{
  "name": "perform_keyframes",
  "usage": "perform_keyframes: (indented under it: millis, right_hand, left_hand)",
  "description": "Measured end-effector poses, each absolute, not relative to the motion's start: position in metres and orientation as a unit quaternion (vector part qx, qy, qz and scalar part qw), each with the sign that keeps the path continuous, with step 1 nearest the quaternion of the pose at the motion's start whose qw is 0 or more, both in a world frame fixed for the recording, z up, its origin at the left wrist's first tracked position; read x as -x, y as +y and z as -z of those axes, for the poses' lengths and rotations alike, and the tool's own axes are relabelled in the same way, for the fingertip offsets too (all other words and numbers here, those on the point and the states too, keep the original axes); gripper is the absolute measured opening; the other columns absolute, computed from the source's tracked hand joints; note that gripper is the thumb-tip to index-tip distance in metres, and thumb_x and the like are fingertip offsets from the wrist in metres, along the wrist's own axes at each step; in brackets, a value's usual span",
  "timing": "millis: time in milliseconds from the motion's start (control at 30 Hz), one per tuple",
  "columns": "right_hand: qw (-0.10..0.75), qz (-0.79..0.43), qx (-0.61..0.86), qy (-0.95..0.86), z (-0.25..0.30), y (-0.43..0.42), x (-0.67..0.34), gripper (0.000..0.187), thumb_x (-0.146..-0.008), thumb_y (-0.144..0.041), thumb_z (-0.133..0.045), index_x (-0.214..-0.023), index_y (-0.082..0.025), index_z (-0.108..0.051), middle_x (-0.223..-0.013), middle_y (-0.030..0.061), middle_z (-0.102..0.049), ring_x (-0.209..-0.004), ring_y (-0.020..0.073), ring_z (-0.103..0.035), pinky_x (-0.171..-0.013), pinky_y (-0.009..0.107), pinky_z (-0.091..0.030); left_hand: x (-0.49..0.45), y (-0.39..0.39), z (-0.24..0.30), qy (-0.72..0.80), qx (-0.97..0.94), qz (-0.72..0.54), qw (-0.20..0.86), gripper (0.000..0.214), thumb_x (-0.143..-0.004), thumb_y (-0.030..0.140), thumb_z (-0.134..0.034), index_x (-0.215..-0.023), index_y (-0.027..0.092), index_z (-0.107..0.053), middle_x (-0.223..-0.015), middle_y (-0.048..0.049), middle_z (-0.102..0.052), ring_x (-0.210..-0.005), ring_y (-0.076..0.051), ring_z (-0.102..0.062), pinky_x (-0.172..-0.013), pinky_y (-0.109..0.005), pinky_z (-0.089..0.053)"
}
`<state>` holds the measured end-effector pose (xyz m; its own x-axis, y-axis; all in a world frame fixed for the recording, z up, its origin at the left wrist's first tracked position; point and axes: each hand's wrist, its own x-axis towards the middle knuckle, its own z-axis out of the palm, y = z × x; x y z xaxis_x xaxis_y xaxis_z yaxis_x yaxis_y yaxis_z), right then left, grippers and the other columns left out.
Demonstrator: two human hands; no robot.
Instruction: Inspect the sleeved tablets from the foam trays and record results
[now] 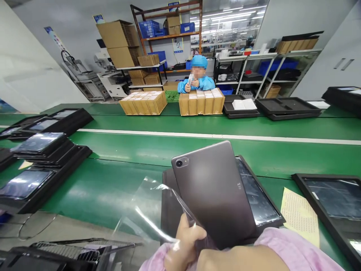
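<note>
My left hand (188,241) is closed, with the thumb bent over a sheet or bag of clear plastic film (152,210) that spreads out to the left. Just beyond that hand a grey tablet (211,188) stands tilted, its back and corner camera facing me. My right hand (225,259) crosses low in front of the tablet's bottom edge; its fingers are hidden, so I cannot see what they grip. Behind the tablet, a black tray (271,222) holds another tablet (252,192), screen up.
Black trays with tablets (31,184) are stacked at left; another tray (300,180) lies at right beside a yellow dotted sheet (299,214). Across the green bench (126,145), a person in blue (210,83) sits behind cardboard boxes (201,107). A wire rack (70,250) stands lower left.
</note>
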<state>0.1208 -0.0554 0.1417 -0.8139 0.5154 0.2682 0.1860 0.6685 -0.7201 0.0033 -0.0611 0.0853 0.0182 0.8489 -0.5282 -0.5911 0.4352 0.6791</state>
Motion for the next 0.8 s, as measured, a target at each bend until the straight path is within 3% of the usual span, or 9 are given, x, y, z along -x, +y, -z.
perform_keyframes:
  millis: [200, 300, 333, 400, 433, 500, 633, 733, 800]
  right_hand:
    - [0.396, -0.344, 0.405, -0.749, -0.151, -0.025, -0.185, 0.034, -0.092, -0.039, -0.043, -0.062, -0.024, -0.047, -0.051, -0.002, -0.048, -0.047, 0.0147, -0.05, -0.043, 0.026, -0.042]
    - [0.494, -0.299, 0.533, -0.618, -0.15, -0.021, -0.196, 0.018, -0.087, -0.041, -0.054, -0.078, -0.026, -0.054, -0.069, 0.0034, -0.06, -0.061, 0.0196, -0.059, -0.052, 0.03, -0.05]
    - [0.491, -0.306, 0.529, -0.621, -0.147, -0.022, -0.192, 0.02, -0.083, -0.044, -0.058, -0.092, -0.026, -0.057, -0.084, 0.0068, -0.064, -0.074, 0.023, -0.063, -0.061, 0.034, -0.054]
    - [0.462, -0.337, 0.51, -0.643, -0.14, -0.024, -0.18, 0.052, -0.075, -0.047, -0.065, -0.119, -0.022, -0.051, -0.111, 0.0127, -0.063, -0.098, 0.0289, -0.063, -0.078, 0.041, -0.055]
    - [0.453, -0.349, 0.515, -0.639, -0.136, -0.024, -0.173, 0.061, -0.073, -0.047, -0.067, -0.124, -0.02, -0.048, -0.116, 0.0143, -0.062, -0.102, 0.0304, -0.062, -0.082, 0.043, -0.054]
    - [0.46, -0.362, 0.548, -0.598, -0.129, -0.019, -0.165, 0.055, -0.075, -0.046, -0.065, -0.12, -0.019, -0.05, -0.111, 0.0139, -0.064, -0.099, 0.0301, -0.063, -0.083, 0.044, -0.053]
    - [0.506, -0.475, 0.514, -0.504, -0.11, 0.007, -0.159, 0.039, -0.081, -0.042, -0.059, -0.114, -0.021, -0.053, -0.112, 0.0095, -0.066, -0.102, 0.0274, -0.063, -0.09, 0.042, -0.051]
    - [0.462, -0.569, 0.447, -0.512, -0.086, 0.02, -0.14, 0.042, -0.083, -0.034, -0.055, -0.122, -0.021, -0.05, -0.123, 0.0092, -0.062, -0.112, 0.0271, -0.059, -0.095, 0.044, -0.049]
    - [0.403, -0.526, 0.485, -0.57, -0.07, 0.023, -0.123, 0.043, -0.082, -0.023, -0.051, -0.125, -0.018, -0.051, -0.127, 0.0117, -0.06, -0.116, 0.0271, -0.057, -0.1, 0.045, -0.045]
  left_hand:
    - [0.005, -0.051, -0.095, 0.476, -0.175, -0.521, 0.687, 0.035, -0.042, 0.009, -0.056, -0.075, 0.014, -0.063, -0.061, -0.0014, -0.064, -0.055, -0.017, -0.056, -0.05, -0.026, -0.041]
    - [-0.008, -0.046, -0.109, 0.509, -0.252, -0.542, 0.619, 0.038, -0.05, 0.009, -0.056, -0.086, 0.016, -0.066, -0.071, -0.0019, -0.067, -0.066, -0.019, -0.06, -0.061, -0.029, -0.047]
    - [-0.015, -0.045, -0.114, 0.511, -0.306, -0.547, 0.588, 0.042, -0.054, 0.009, -0.056, -0.094, 0.016, -0.067, -0.08, -0.004, -0.069, -0.075, -0.021, -0.062, -0.069, -0.031, -0.05]
    - [-0.027, -0.046, -0.123, 0.491, -0.438, -0.539, 0.526, 0.055, -0.062, 0.009, -0.057, -0.115, 0.016, -0.064, -0.109, -0.0109, -0.067, -0.101, -0.028, -0.061, -0.091, -0.038, -0.047]
    - [-0.031, -0.048, -0.127, 0.47, -0.504, -0.522, 0.502, 0.062, -0.064, 0.009, -0.058, -0.126, 0.014, -0.058, -0.124, -0.0147, -0.061, -0.116, -0.031, -0.054, -0.101, -0.041, -0.041]
    - [-0.033, -0.052, -0.134, 0.423, -0.606, -0.476, 0.477, 0.071, -0.065, 0.009, -0.063, -0.135, 0.011, -0.051, -0.142, -0.0191, -0.046, -0.133, -0.034, -0.039, -0.111, -0.043, -0.029]
    - [-0.01, -0.053, -0.134, 0.451, -0.606, -0.493, 0.432, 0.058, -0.065, 0.012, -0.066, -0.123, 0.018, -0.063, -0.14, -0.0157, -0.049, -0.132, -0.036, -0.04, -0.113, -0.048, -0.024]
    - [0.018, -0.041, -0.112, 0.582, -0.517, -0.527, 0.339, 0.049, -0.067, 0.019, -0.066, -0.116, 0.021, -0.065, -0.137, -0.0131, -0.051, -0.132, -0.034, -0.039, -0.114, -0.05, -0.021]
    - [0.035, -0.03, -0.089, 0.65, -0.493, -0.494, 0.298, 0.053, -0.067, 0.025, -0.065, -0.119, 0.018, -0.06, -0.14, -0.0154, -0.046, -0.137, -0.034, -0.032, -0.115, -0.05, -0.017]
